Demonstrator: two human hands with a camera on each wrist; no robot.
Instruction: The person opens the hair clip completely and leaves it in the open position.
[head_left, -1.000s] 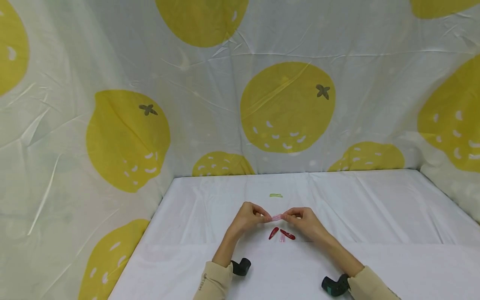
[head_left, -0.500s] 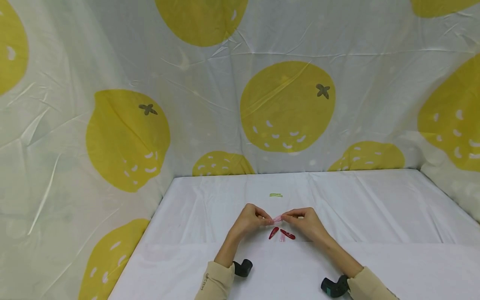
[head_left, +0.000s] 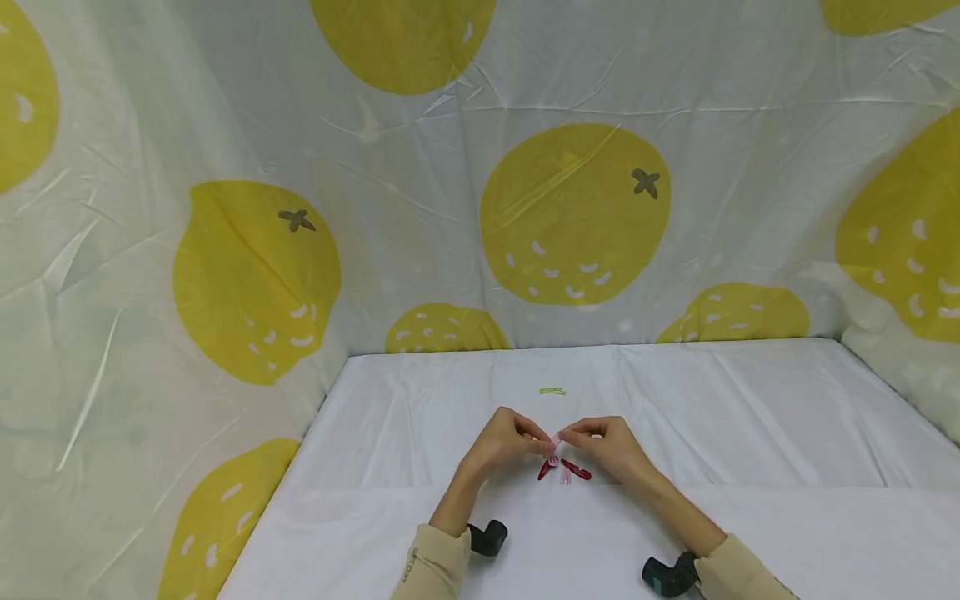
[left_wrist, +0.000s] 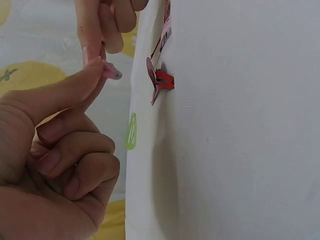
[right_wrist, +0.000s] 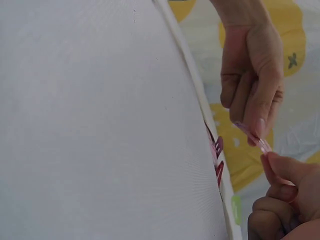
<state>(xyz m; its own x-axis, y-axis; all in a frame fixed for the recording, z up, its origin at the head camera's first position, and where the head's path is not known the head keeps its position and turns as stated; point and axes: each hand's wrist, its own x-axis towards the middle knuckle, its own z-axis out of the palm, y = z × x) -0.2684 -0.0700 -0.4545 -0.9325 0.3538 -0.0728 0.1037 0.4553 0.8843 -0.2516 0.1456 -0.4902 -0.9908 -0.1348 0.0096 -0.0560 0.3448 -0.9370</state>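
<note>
Between my two hands, just above the table, is a pink snap hair clip (head_left: pixel 557 441). My left hand (head_left: pixel 508 439) pinches it between thumb and index finger at its lower part. The fingertips of my right hand (head_left: pixel 609 440) pinch its upper end. The clip stands tilted, and in the right wrist view a short stretch of the pink clip (right_wrist: pixel 264 145) shows between both sets of fingertips. Just below lie two red hair clips, a left one (head_left: pixel 543 472) partly covered by the pink clip and a right one (head_left: pixel 577 470). Between them lies a pink striped clip (head_left: pixel 566 477).
A green hair clip (head_left: pixel 552 391) lies farther back on the white table (head_left: pixel 750 417). Black devices are worn at both wrists, a left one (head_left: pixel 489 538) and a right one (head_left: pixel 670 575). A lemon-print curtain (head_left: pixel 420 208) hangs behind the table.
My left hand has shifted slightly right and down. The pink clip has gone from nearly level to steeply tilted, its lower end now overlapping the left red clip. My right hand has barely moved.
</note>
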